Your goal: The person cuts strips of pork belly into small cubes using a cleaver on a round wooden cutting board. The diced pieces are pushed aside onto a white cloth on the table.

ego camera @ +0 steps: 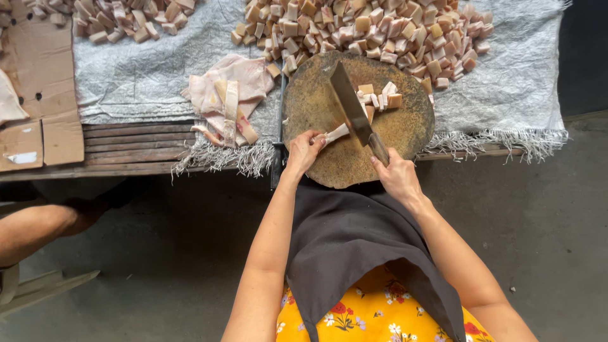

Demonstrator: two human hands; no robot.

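Pale strip [336, 133]: long axis runs left-right, pinched by left hand [304, 152] at its left end
Cleaver [352, 105]: right hand [396, 175] fisted on handle (blade crosses strip's right end)

- Bare arms, no sleeves, with nothing worn on either wrist.
- Dark grey apron [354, 247] over the lap.
- Yellow floral dress [380, 310], red and white flowers, beneath it.
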